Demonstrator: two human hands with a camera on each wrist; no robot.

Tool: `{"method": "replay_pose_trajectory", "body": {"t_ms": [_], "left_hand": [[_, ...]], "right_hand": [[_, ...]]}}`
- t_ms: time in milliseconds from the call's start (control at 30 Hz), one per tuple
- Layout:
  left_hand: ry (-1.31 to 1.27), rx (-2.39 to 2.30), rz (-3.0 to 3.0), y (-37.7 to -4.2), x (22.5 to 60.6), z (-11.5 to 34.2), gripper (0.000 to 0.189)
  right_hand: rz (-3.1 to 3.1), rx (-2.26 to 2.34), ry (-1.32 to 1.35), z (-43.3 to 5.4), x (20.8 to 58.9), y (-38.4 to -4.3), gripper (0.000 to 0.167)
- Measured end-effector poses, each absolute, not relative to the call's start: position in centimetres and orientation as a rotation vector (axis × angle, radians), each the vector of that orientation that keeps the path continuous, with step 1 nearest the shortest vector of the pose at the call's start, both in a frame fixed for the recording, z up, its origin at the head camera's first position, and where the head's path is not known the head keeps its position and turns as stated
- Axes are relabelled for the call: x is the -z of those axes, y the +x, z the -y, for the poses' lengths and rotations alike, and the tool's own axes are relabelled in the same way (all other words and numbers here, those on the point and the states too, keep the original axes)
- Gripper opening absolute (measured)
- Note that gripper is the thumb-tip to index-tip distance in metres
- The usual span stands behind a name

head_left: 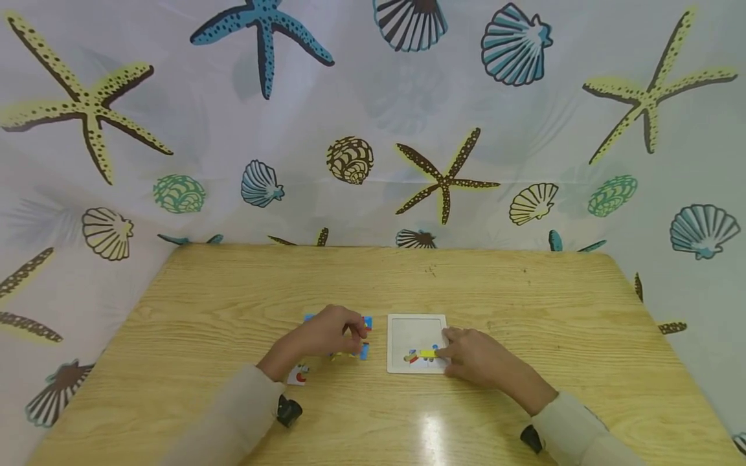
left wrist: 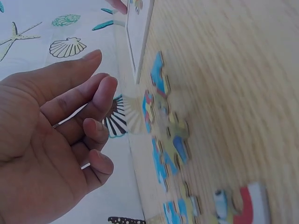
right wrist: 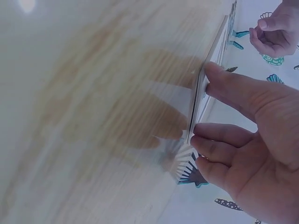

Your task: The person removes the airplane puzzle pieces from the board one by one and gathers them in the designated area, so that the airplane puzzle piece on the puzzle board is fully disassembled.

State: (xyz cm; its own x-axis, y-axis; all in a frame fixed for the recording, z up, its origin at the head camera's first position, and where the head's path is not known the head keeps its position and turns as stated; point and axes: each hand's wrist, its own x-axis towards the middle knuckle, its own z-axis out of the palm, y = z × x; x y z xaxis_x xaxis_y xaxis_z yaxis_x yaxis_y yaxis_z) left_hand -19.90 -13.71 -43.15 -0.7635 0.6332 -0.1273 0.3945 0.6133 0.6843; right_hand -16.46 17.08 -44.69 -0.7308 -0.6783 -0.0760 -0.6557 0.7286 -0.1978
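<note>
My left hand (head_left: 335,331) hovers over several loose jigsaw puzzle pieces (head_left: 366,351). Its fingers are loosely curled, with nothing between them in the left wrist view, and it hides part of the pieces. A piece with a red curve (left wrist: 245,207) lies nearest the wrist. To the right is a square white puzzle tray (head_left: 402,370), with joined pieces (head_left: 428,354) showing yellow, red and blue at its lower right. My right hand (head_left: 478,357) rests at the tray's right side, fingertips on its edge and one finger reaching over the pieces. These fingers look fairly straight in the right wrist view.
A wooden table (head_left: 524,291) carries everything. Behind it and at both sides hangs a pale cloth (head_left: 373,213) printed with starfish and shells. Dark straps (head_left: 288,410) sit at both wrists, below light sleeves.
</note>
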Motion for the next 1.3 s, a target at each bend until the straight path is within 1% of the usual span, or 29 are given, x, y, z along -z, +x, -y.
{"method": "replay_pose_trajectory", "body": {"t_ms": [133, 300, 500, 933, 1300], "left_hand": [[0.784, -0.941, -2.472, -19.9, 43.4, 12.1, 0.015], [0.751, -0.917, -2.495, -20.0, 43.7, 9.9, 0.015], [0.667, -0.841, -2.528, -19.9, 43.9, 7.8, 0.019], [0.783, -0.771, -2.557, -19.7, 44.4, 6.4, 0.027], [0.720, -0.713, -2.568, -19.4, 45.2, 4.9, 0.024]], "right_hand": [[-2.784, 0.230, -1.075, -17.2, 44.8, -16.4, 0.032], [-2.792, 0.215, -1.095, -17.2, 44.8, -16.5, 0.031], [-2.791, 0.215, -1.090, -17.0, 44.9, -16.6, 0.030], [-2.804, 0.223, -1.099, -16.9, 44.9, -16.6, 0.030], [-2.822, 0.205, -1.171, -17.2, 45.1, -16.8, 0.029]]}}
